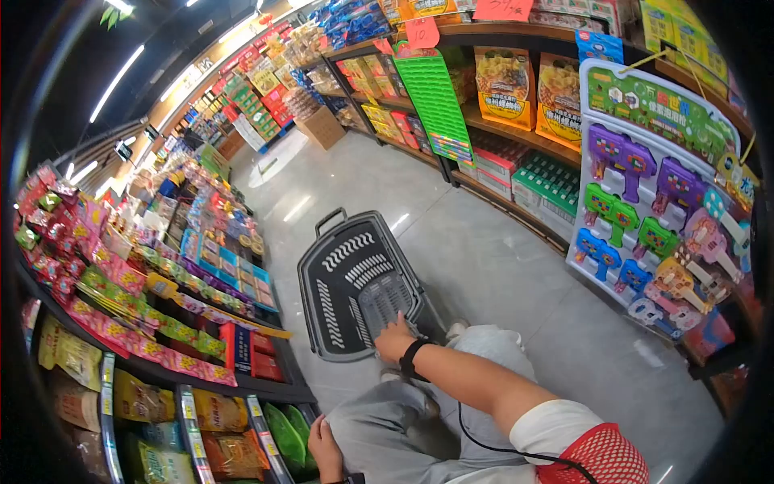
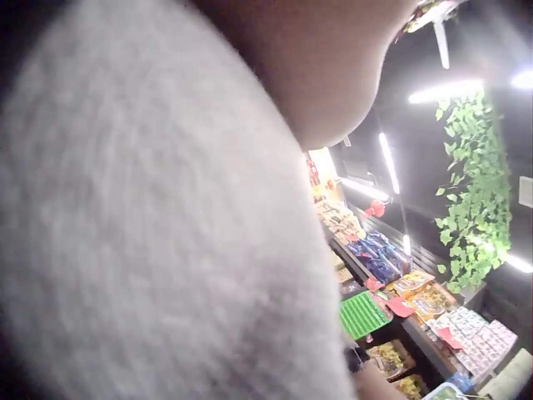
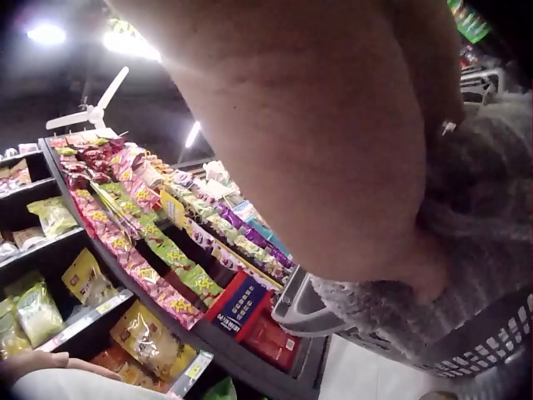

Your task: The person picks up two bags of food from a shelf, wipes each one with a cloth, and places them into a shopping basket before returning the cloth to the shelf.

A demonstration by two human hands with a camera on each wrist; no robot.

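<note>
A dark grey shopping basket (image 1: 326,290) with slotted walls stands on the floor, its handle (image 1: 329,219) folded out at the far end. My right hand (image 1: 395,340), with a black wristband, is at the basket's near rim, one finger raised over the inside. In the right wrist view this hand (image 3: 429,271) lies against grey cloth beside the basket's grey handle (image 3: 301,302); I cannot tell whether it grips anything. Beside my knee, near a low shelf, is my left hand (image 1: 325,450), its fingers relaxed with nothing held. Grey cloth (image 2: 166,217) fills most of the left wrist view.
Candy shelves (image 1: 145,282) with bagged snacks (image 1: 143,397) run along the left. Along the right, wooden shelves (image 1: 516,133) hold orange noodle packs (image 1: 504,87), and a toy display board (image 1: 645,210) hangs at their near end. A cardboard box (image 1: 321,127) stands farther down the grey-floored aisle.
</note>
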